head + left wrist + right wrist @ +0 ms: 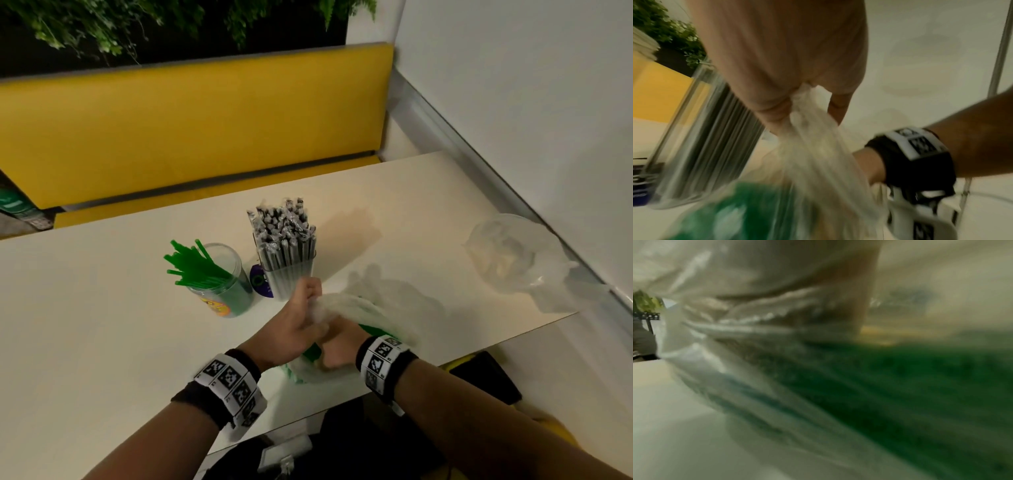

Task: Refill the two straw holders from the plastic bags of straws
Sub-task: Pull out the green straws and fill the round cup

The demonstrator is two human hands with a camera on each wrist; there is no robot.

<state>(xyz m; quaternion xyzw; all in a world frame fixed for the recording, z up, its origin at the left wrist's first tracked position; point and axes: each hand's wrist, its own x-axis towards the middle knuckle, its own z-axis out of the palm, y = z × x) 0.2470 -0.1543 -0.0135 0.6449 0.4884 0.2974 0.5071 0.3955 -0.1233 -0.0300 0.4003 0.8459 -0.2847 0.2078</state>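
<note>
A clear round jar (222, 284) holds a few green straws leaning left. Beside it, a square clear holder (291, 270) (705, 138) is packed with paper-wrapped dark straws. Near the table's front edge lies a thin plastic bag of green straws (373, 308) (813, 162) (879, 394). My left hand (308, 303) (795, 105) pinches the bag's bunched top, just in front of the square holder. My right hand (334, 354) grips the bag lower down, around the green bundle, with its fingers hidden under the plastic. The right wrist view is blurred plastic and green.
A crumpled clear plastic bag (517, 257) lies at the table's right end by the wall. A yellow bench (191, 137) runs behind the white table (85, 325). A dark flat object (486, 377) sits below the table's front-right edge.
</note>
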